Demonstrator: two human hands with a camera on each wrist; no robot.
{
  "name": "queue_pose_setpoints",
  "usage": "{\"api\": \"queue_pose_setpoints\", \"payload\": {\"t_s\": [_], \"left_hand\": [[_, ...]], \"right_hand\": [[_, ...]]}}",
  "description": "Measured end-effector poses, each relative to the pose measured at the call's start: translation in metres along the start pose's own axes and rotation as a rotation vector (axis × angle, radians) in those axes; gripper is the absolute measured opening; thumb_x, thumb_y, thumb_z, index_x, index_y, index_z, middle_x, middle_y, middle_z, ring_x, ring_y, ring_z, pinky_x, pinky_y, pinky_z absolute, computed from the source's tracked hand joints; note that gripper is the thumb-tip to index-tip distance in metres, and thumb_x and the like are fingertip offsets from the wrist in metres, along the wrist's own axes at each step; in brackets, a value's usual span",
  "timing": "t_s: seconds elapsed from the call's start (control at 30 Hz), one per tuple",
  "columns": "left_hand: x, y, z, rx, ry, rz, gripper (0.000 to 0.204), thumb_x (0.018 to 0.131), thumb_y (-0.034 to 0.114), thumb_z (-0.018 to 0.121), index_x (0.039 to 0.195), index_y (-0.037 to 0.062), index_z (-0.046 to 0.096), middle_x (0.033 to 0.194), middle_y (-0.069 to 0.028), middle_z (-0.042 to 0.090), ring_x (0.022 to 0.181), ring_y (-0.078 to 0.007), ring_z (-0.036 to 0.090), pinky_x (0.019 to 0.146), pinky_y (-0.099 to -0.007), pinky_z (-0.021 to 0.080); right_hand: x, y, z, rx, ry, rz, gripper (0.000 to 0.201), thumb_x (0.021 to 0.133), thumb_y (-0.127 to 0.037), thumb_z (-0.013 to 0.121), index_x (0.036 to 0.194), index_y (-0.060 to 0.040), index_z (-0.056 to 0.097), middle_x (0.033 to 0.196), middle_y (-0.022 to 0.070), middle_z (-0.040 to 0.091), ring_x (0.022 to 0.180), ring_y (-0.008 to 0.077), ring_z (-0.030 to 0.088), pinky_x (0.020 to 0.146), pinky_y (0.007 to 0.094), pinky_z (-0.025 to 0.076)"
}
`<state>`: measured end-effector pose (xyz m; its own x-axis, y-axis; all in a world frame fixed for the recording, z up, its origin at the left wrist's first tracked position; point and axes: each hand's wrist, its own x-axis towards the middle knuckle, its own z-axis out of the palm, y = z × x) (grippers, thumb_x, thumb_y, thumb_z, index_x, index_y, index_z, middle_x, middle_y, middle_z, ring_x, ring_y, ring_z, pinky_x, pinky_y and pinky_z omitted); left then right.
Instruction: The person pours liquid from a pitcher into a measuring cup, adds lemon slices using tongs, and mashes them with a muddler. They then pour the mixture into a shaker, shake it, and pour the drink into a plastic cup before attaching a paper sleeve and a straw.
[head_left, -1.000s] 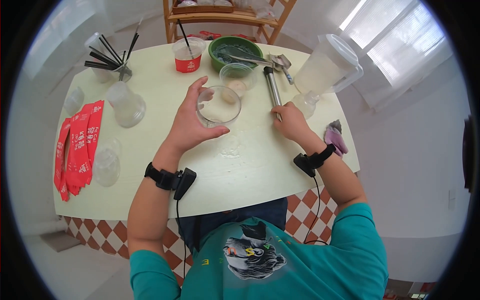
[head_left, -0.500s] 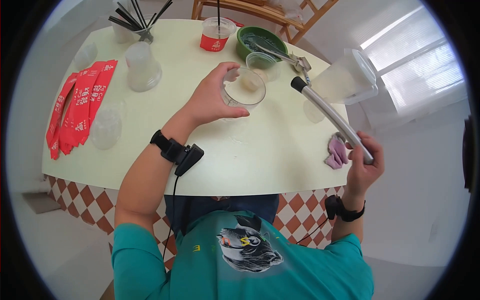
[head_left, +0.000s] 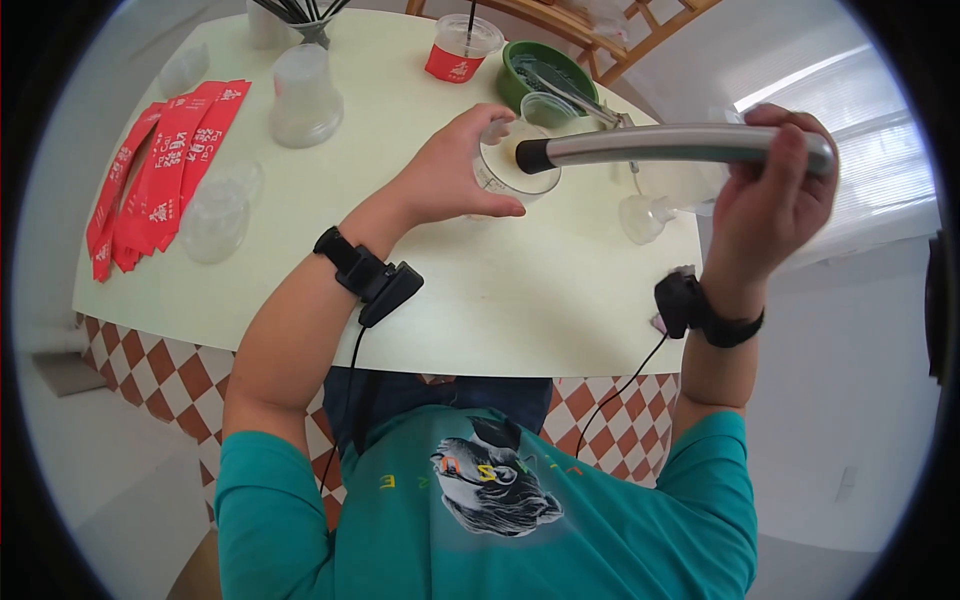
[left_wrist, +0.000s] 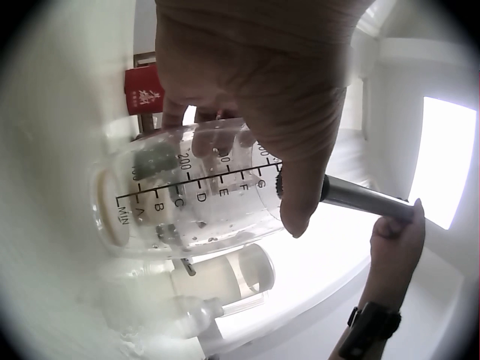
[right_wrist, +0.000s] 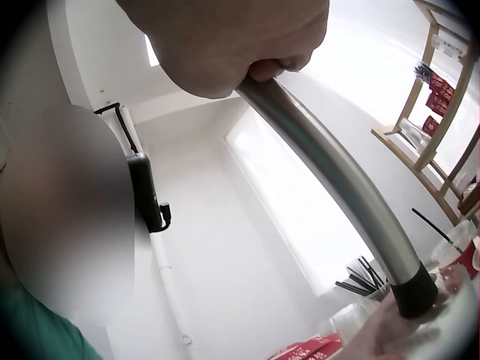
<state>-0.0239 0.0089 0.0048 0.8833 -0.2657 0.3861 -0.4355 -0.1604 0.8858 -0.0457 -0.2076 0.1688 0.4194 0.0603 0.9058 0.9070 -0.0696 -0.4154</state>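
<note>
Left hand (head_left: 445, 175) wraps fingers and thumb round a clear measuring cup (head_left: 512, 165), held tipped above the table (head_left: 520, 300); the left wrist view shows printed marks on its wall (200, letters A to G, MIN) and droplets inside, no standing liquid that I can make out. Right hand (head_left: 765, 200) is raised and closed round one end of a metal rod (head_left: 660, 145), which lies roughly level in the air, its black-capped tip (head_left: 533, 156) at the cup's mouth; whether the tip is inside the cup or only in front of it cannot be told. Behind the cup: a green bowl (head_left: 535, 75) with dark contents and metal tongs (head_left: 575, 95) across it, and a small clear cup (head_left: 545, 108) just in front of the bowl. A red-banded cup (head_left: 455, 55) with a black straw stands to the left of the bowl. A holder of black straws (head_left: 295, 12) sits at the far edge. A stack of clear cups upside down (head_left: 300, 95) and a clear domed lid (head_left: 215, 215) lie on the left part, beside a fan of red packets (head_left: 160, 160). A large clear pitcher (head_left: 680, 185) is partly hidden behind the rod and right hand. Table top is pale cream, rounded corners, over a red-and-white checked floor (head_left: 180, 400). Wooden shelf (head_left: 610, 25) behind; bright window (head_left: 840, 110) at right.
</note>
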Motion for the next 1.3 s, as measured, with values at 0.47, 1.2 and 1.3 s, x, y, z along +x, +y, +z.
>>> {"api": "queue_pose_setpoints", "payload": {"t_s": [0.47, 1.2, 1.3], "left_hand": [[0.0, 0.004, 0.0, 0.001, -0.007, -0.023, 0.092, 0.056, 0.021, 0.089, 0.133, 0.0077, 0.04, 0.129, -0.0137, 0.053, 0.124, -0.0264, 0.049, 0.101, -0.0401, 0.041], [0.002, -0.005, 0.0, -0.01, -0.001, 0.061, 0.088, 0.057, 0.023, 0.089, 0.13, 0.0061, 0.042, 0.125, -0.0147, 0.054, 0.121, -0.0274, 0.05, 0.102, -0.0361, 0.04], [0.002, -0.004, -0.001, 0.0, -0.003, 0.057, 0.089, 0.057, 0.024, 0.089, 0.13, 0.0061, 0.042, 0.125, -0.0151, 0.054, 0.122, -0.0275, 0.049, 0.102, -0.0365, 0.039]], "right_hand": [[-0.057, 0.066, 0.048, -0.093, -0.249, 0.232, 0.02, 0.091, -0.015, 0.065, 0.099, -0.0033, 0.051, 0.079, 0.0026, 0.06, 0.067, 0.007, 0.051, 0.061, 0.0203, 0.043], [0.007, -0.005, -0.052, 0.038, 0.261, 0.127, 0.027, 0.1, -0.024, 0.044, 0.083, -0.0034, 0.048, 0.077, 0.0102, 0.055, 0.055, 0.0104, 0.037, 0.053, 0.0231, 0.037], [-0.019, 0.025, -0.015, 0.08, 0.022, 0.186, 0.02, 0.1, -0.023, 0.05, 0.098, -0.0031, 0.051, 0.086, 0.0135, 0.062, 0.053, 0.0089, 0.043, 0.047, 0.0213, 0.036]]}}
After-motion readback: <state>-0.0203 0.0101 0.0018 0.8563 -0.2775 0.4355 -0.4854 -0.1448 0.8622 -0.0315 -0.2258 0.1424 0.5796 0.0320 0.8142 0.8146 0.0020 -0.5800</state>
